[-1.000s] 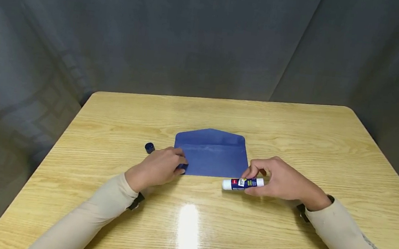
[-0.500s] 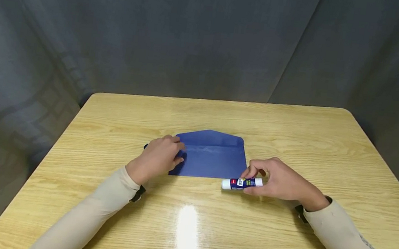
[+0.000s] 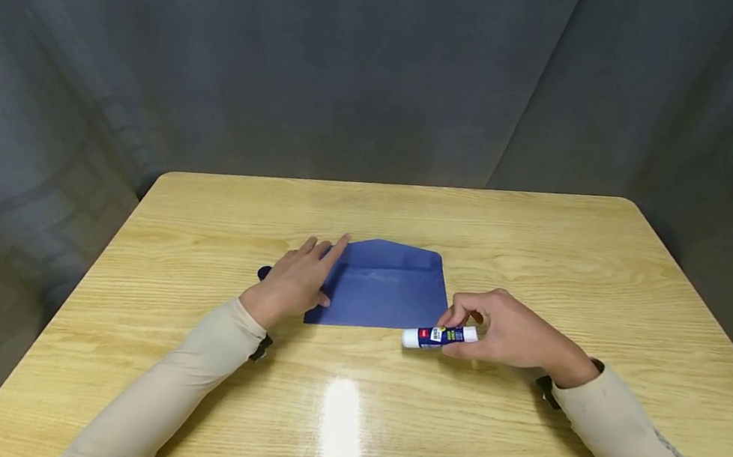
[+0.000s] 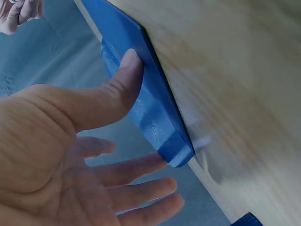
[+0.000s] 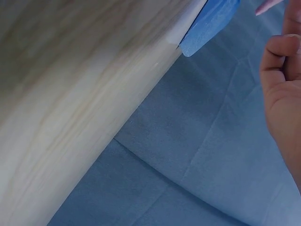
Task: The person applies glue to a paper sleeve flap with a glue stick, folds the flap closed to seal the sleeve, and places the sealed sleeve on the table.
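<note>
A dark blue envelope [image 3: 386,298] lies on the table with its pointed flap unfolded toward the far side. Over its left end my left hand [image 3: 296,277] is spread, fingers extended toward the flap; in the left wrist view the thumb [image 4: 131,66] overlaps the envelope [image 4: 155,113]. Between thumb and fingers, my right hand [image 3: 504,327] pinches a glue stick [image 3: 438,337], lying sideways near the envelope's lower right corner. In the right wrist view part of the right hand [image 5: 284,80] shows at the edge, the glue stick out of sight.
A small dark blue cap [image 3: 263,272] stands left of the envelope, partly hidden by the left hand. The wooden table [image 3: 541,241] has rounded far corners. Grey curtains [image 3: 357,69] hang behind it and at both sides.
My left hand has let go of the envelope's lower left corner, lifted and spread its fingers farther up toward the flap. The right hand keeps its pinch on the glue stick, nearly still.
</note>
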A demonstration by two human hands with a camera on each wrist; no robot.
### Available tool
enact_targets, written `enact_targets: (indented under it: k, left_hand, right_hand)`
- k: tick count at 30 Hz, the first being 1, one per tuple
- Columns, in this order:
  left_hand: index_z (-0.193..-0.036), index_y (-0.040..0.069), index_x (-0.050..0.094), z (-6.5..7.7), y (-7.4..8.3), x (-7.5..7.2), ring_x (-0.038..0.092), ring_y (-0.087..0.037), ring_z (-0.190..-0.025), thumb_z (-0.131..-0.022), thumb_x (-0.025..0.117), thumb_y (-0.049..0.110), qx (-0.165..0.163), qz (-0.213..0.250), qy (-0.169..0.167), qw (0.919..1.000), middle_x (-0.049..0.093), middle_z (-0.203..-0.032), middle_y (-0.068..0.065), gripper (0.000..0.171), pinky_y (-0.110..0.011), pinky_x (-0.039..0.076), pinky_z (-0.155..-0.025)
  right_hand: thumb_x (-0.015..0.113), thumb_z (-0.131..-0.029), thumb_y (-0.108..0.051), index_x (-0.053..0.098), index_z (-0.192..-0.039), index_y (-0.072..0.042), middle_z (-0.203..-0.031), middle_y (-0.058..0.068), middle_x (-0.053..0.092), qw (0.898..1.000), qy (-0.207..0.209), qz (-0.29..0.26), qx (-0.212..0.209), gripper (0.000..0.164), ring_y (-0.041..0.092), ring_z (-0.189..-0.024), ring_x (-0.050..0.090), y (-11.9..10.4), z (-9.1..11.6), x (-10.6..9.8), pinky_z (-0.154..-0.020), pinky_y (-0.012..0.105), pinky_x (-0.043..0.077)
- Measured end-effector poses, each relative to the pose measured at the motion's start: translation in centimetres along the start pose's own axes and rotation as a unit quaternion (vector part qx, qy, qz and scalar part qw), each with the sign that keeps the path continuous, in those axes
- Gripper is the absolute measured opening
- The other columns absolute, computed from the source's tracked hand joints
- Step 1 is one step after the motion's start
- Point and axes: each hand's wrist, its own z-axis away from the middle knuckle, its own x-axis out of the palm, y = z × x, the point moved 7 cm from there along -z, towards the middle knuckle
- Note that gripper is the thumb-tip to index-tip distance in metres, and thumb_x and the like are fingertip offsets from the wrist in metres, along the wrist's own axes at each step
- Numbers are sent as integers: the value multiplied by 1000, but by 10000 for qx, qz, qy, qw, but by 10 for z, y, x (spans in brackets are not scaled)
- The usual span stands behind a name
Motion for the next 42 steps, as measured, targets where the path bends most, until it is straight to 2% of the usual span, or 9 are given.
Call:
enact_targets:
  k: [7, 13, 16, 18, 21, 23, 26, 30, 42]
  left_hand:
    - [-161, 14, 15, 1, 7, -1, 55, -34, -110, -81, 83, 19, 235, -51, 343, 9991, 51, -130, -19, 105, -43, 52, -90]
    - [-158, 9, 28, 0, 10, -2, 66, -27, -91, -80, 84, 19, 298, -201, 310, 9989, 66, -112, -14, 97, -38, 57, -78]
    - [-156, 5, 30, -1, 8, -2, 64, -19, -69, -81, 83, 20, 200, -73, 143, 9997, 69, -86, -9, 94, -31, 54, -64]
    - [-156, 3, 30, -1, 7, -2, 55, -14, -56, -82, 82, 20, 179, -19, 48, 9998, 62, -69, -4, 93, -27, 48, -55]
    - [-155, 3, 33, 0, 8, -1, 46, -12, -50, -84, 81, 21, 260, -79, -54, 9996, 54, -57, -2, 87, -26, 42, -52]
    - [-151, 3, 41, 1, 10, -1, 51, -14, -52, -85, 79, 21, 356, -140, -71, 9992, 58, -59, -5, 78, -29, 47, -54]
    - [-142, 2, 53, 2, 13, 0, 69, -24, -74, -88, 76, 20, 454, -168, -87, 9988, 73, -86, -13, 61, -36, 58, -72]
    - [-134, 2, 61, 3, 15, 2, 69, -34, -106, -92, 72, 21, 430, -99, -103, 9990, 69, -121, -18, 48, -43, 57, -92]
    - [-143, 10, 55, 5, 16, 7, 64, -36, -114, -97, 65, 33, 297, -450, -304, 9981, 61, -135, -20, 53, -46, 57, -91]
  right_hand:
    - [81, -83, -36, 55, -77, -28, -101, -19, 74, 10000, -22, 9, 8, 28, 4, -98, 69, 2, 0, 1, -87, 33, 53]
    - [81, -83, -36, 54, -77, -30, -101, -22, 73, 10000, -56, -37, 25, 29, 3, -98, 68, 1, 0, 1, -89, 31, 54]
    - [82, -83, -35, 55, -78, -31, -100, -22, 73, 9999, -72, -79, -27, 28, 3, -98, 68, 1, -1, 1, -89, 31, 54]
    - [81, -83, -34, 55, -78, -30, -100, -22, 73, 9999, -88, -94, -49, 27, 3, -98, 68, 0, -2, 1, -89, 31, 54]
    - [81, -83, -35, 56, -79, -31, -100, -21, 73, 9999, -114, -82, -71, 25, 3, -97, 68, 0, -2, 1, -88, 29, 54]
    - [81, -83, -35, 57, -79, -31, -99, -21, 73, 9999, -120, -84, -60, 25, 3, -97, 68, -1, -2, 1, -88, 29, 54]
    - [81, -83, -35, 57, -79, -31, -99, -21, 73, 9999, -124, -74, -31, 25, 3, -98, 68, 0, -2, 1, -88, 30, 54]
    - [82, -82, -34, 57, -79, -31, -99, -21, 73, 9999, -109, -71, 26, 26, 3, -98, 68, 1, -1, 2, -88, 30, 54]
    - [80, -84, -35, 59, -85, -29, -102, -15, 75, 9998, -9, 38, 183, 22, 5, -98, 69, 4, -3, 2, -86, 31, 53]
